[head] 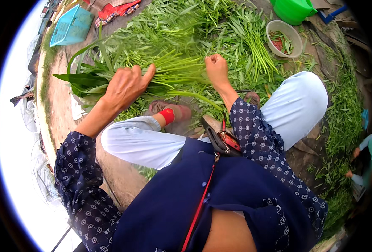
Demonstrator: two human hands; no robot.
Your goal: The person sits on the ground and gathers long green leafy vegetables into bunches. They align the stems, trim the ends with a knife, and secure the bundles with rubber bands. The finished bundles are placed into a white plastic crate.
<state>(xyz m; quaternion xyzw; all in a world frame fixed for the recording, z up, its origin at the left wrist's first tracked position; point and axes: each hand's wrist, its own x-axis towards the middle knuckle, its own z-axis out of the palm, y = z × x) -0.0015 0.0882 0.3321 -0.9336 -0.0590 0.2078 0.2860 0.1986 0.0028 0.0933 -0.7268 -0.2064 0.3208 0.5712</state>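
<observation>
My left hand (126, 82) grips a bunch of long-stemmed leafy greens (179, 67), its broad dark leaves pointing left and its pale stems fanning out to the right. Near the stem ends, my right hand (217, 67) is closed in a fist; whether a stem is inside it cannot be told. Beyond both hands spreads a loose heap of cut greens (160, 28). To the right of my right hand, a sheaf of the same greens (258, 53) lies with its stems towards me.
A translucent plastic bowl (296, 44) holds reddish ties and leaves, beside a green plastic container (293, 11). A turquoise basket (72, 26) stands at upper left, near red cloth (116, 11). Another person's hands (353, 162) show at far right. A small bag (217, 138) hangs at my waist.
</observation>
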